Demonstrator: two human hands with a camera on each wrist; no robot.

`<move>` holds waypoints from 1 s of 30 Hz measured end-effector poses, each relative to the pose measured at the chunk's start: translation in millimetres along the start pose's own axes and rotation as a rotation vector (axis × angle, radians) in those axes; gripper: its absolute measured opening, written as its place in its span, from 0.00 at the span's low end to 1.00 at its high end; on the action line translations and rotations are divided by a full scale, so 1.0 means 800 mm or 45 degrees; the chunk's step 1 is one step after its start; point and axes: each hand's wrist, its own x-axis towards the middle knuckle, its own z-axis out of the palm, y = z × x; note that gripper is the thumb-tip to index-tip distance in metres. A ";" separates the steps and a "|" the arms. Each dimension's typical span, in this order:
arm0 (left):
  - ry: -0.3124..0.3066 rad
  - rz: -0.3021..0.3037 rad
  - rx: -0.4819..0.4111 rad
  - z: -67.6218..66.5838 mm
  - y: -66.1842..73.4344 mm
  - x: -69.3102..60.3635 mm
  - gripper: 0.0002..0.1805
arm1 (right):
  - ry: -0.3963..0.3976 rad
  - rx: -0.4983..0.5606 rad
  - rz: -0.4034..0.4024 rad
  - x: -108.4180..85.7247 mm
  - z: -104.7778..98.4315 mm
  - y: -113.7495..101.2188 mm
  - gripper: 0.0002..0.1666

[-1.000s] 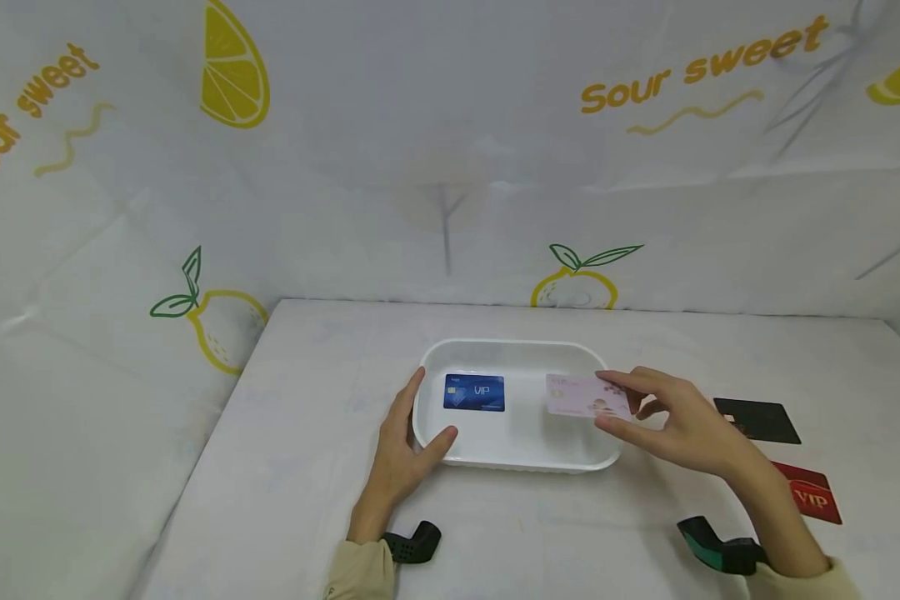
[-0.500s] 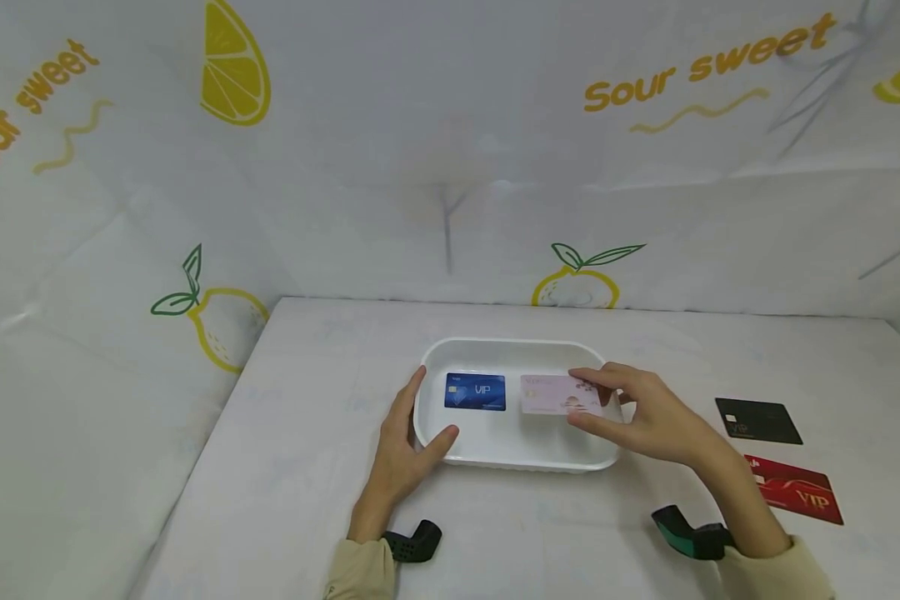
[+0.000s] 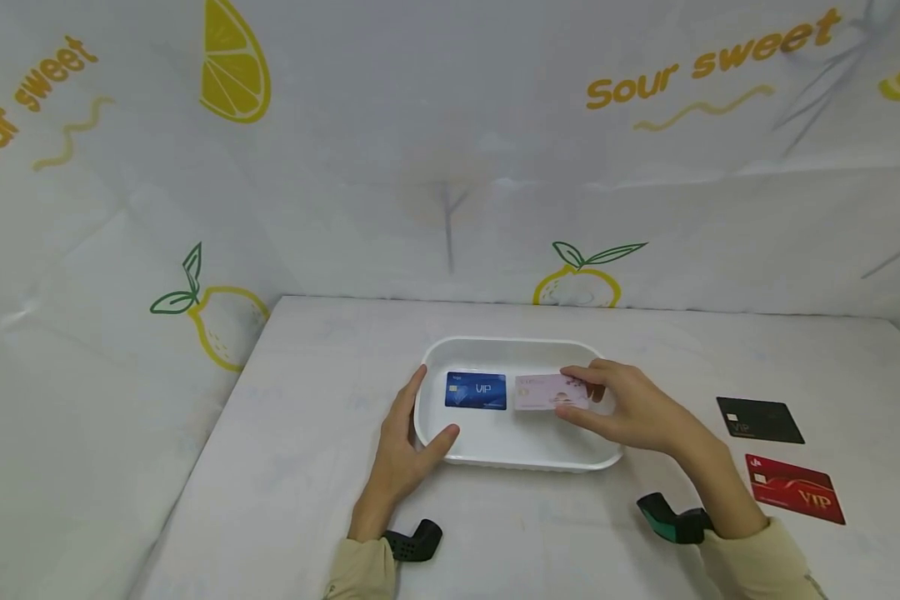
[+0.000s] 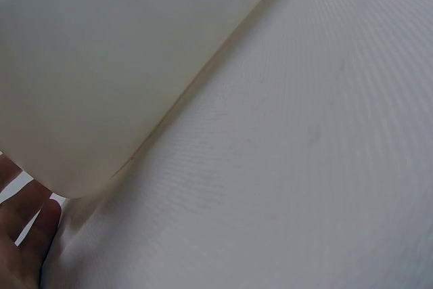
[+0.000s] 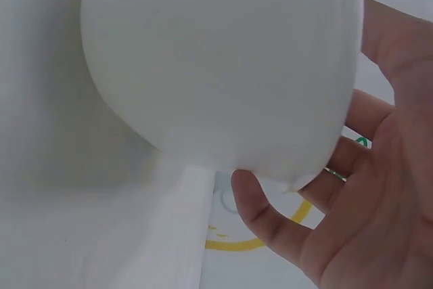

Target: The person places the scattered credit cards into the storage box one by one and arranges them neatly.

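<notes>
A white tray [image 3: 495,442] stands on the table, and inside it on the left lies a blue VIP card [image 3: 476,391]. My left hand [image 3: 401,462] holds the tray's left end, fingers along the outer side and thumb over the near rim. In the left wrist view its fingers [image 4: 42,228] show by the tray's wall. My right hand [image 3: 630,408] pinches the right end of a pink card [image 3: 536,392] between thumb and fingers, inside the tray just right of the blue card. In the right wrist view the tray wall [image 5: 223,65] hides the pink card.
On the table right of the tray lie a black card [image 3: 760,420] and, nearer, a red VIP card [image 3: 795,489]. A white curtain [image 3: 390,167] printed with lemons hangs behind and to the left of the table [image 3: 285,417].
My right hand has carried the pink card left, farther into the tray and close to the blue card. The red card has come fully into view. The left hand keeps its place.
</notes>
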 end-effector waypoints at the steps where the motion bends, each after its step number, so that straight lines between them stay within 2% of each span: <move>1: 0.001 -0.001 0.001 0.000 0.000 0.000 0.49 | -0.009 -0.007 0.008 0.002 0.000 -0.001 0.34; 18: 0.004 -0.001 -0.002 -0.002 -0.002 0.000 0.50 | -0.133 -0.109 0.063 0.022 0.005 -0.009 0.35; 30: -0.011 -0.006 -0.028 -0.001 -0.001 0.001 0.50 | -0.174 -0.231 0.171 0.028 0.020 -0.013 0.37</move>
